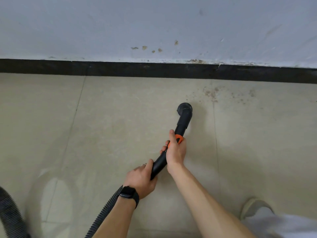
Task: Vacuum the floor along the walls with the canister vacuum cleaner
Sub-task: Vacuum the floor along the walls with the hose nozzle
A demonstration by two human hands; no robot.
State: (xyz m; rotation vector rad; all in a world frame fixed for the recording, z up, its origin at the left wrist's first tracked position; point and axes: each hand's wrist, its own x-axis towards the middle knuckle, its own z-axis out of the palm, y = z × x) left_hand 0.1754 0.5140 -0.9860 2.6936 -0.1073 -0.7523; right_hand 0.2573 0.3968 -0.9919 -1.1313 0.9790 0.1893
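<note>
**Nozzle down by the skirting, both hands on the wand**

We're holding the black vacuum wand w/ both hands. Our right hand is wrapping round the orange collar, thumb lying along the top toward the nozzle, fingers curling underneath. Our left hand is gripping the wand's rear end, fingers curled round it, right where the ribbed hose joins on. We're wearing a black watch on that wrist.

The round nozzle is pointing down at the beige tile floor, near the black skirting but apart from it; can't tell if it's touching the tile. Brown dirt specks are lying just right of & beyond the nozzle, btwn it & the skirting. The hose is running back under our left forearm to the bottom edge. A pale shoe is showing bottom right.
</note>
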